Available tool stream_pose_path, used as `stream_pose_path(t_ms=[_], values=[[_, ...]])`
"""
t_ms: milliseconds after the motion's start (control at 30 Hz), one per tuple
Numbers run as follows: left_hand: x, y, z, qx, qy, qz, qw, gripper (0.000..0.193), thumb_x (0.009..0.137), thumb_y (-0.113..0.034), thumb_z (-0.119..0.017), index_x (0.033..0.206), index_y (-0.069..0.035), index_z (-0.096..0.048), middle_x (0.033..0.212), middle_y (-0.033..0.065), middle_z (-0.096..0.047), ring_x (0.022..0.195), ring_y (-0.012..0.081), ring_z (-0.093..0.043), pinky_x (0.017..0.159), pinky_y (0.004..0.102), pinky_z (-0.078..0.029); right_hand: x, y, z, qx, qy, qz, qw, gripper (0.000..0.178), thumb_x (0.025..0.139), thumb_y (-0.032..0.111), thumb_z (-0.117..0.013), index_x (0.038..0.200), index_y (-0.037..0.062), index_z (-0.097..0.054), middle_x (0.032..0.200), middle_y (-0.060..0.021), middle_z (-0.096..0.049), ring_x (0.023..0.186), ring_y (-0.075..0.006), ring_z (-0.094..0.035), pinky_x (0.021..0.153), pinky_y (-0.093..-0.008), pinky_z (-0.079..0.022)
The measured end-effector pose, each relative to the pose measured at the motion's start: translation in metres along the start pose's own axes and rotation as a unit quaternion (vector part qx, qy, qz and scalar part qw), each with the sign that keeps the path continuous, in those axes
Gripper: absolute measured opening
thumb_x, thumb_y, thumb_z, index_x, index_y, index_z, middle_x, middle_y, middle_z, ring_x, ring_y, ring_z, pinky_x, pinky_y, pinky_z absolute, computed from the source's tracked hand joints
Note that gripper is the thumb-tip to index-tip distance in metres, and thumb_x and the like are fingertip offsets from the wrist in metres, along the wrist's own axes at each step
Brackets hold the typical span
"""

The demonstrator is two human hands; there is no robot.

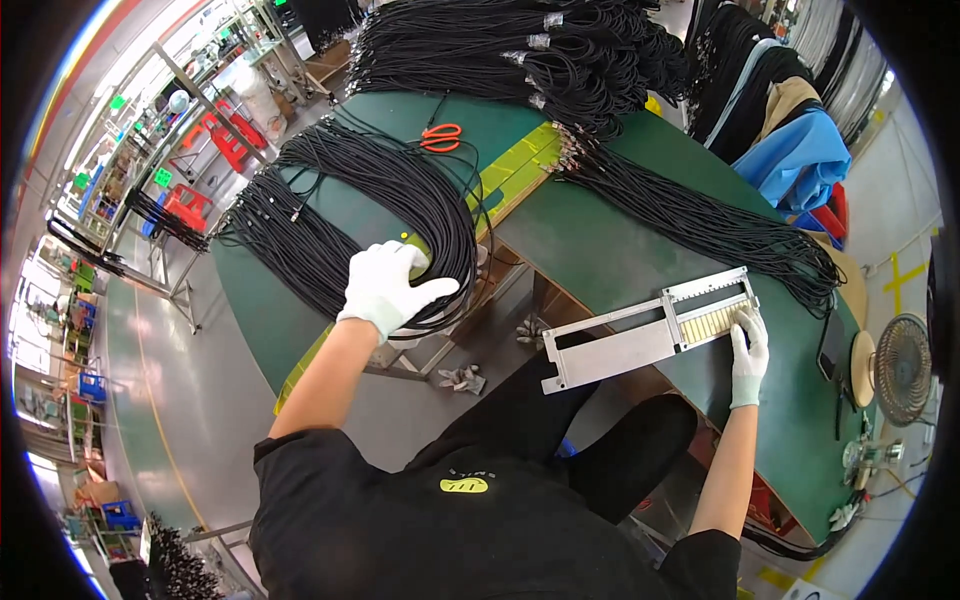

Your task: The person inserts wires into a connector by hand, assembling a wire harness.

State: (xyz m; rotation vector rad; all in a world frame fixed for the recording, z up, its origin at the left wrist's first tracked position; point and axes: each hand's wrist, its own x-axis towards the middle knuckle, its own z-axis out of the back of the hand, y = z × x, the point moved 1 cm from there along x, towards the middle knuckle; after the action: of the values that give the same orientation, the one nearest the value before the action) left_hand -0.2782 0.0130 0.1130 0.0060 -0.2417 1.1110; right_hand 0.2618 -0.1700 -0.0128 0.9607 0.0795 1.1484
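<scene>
My left hand (pixel 390 288), in a white glove, is at the inner side of a thick curved bundle of black cables (pixel 430 200). Its thumb and fingers are spread apart, and the thumb reaches toward the bundle's hanging bend. My right hand (pixel 748 352), gloved too, grips the right end of a long silver metal fixture (pixel 620 352). The fingers lie over a row of gold-coloured slots (pixel 712 322) there. The fixture sits at a slant, its left end jutting past the table edge above my legs. Whether a cable lies in its slots is too small to tell.
Orange-handled scissors (pixel 441 138) lie on the green table (pixel 590 240) behind the bundle. Another cable bundle (pixel 690 200) stretches across the right side, and a large pile of cables (pixel 520 55) fills the back. A small fan (pixel 902 368) and a phone (pixel 832 345) are at far right.
</scene>
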Motion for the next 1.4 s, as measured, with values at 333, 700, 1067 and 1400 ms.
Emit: stream_pose_path(t_ms=[333,700,1067,1400], values=[[0.028,0.004,-0.029,-0.144,0.072,0.098,0.982,0.045,0.078,-0.050,-0.072,0.083,-0.007,-0.059,0.080,0.0118,-0.063,0.079,0.0300,-0.061,0.073,0.0414,-0.047,-0.003,-0.002,0.001,0.016,-0.010,-0.002,1.000,0.025,0.091,0.004,-0.061,0.114,-0.0005,-0.068,0.131,-0.0148,-0.060,0.130,-0.0271,-0.050,0.112,-0.0371,-0.035],[0.014,0.030,-0.032,-0.669,0.024,0.210,0.713,0.016,0.091,-0.018,-0.066,0.094,-0.002,-0.067,0.085,0.0007,-0.064,0.076,0.0091,-0.057,0.071,0.0255,-0.047,-0.003,-0.002,-0.001,0.030,-0.020,-0.010,0.999,0.024,0.091,0.002,-0.061,0.113,-0.0007,-0.069,0.130,-0.0133,-0.061,0.130,-0.0252,-0.051,0.112,-0.0354,-0.035],[0.015,0.044,-0.050,-0.693,-0.011,0.222,0.685,0.017,0.093,-0.018,-0.062,0.096,-0.002,-0.068,0.087,0.0013,-0.064,0.079,0.0089,-0.057,0.073,0.0247,-0.045,-0.005,-0.001,0.000,0.028,-0.026,-0.023,0.999,0.023,0.091,0.003,-0.061,0.113,-0.0002,-0.069,0.129,-0.0123,-0.062,0.130,-0.0249,-0.050,0.113,-0.0355,-0.034],[0.009,0.033,-0.035,-0.729,-0.006,0.212,0.651,0.016,0.095,-0.020,-0.062,0.097,-0.004,-0.065,0.085,0.0009,-0.062,0.076,0.0095,-0.056,0.072,0.0257,-0.045,-0.004,0.006,0.000,0.012,-0.026,-0.020,0.999,0.023,0.092,0.004,-0.058,0.112,-0.0014,-0.069,0.127,-0.0120,-0.063,0.128,-0.0238,-0.053,0.111,-0.0343,-0.036]])
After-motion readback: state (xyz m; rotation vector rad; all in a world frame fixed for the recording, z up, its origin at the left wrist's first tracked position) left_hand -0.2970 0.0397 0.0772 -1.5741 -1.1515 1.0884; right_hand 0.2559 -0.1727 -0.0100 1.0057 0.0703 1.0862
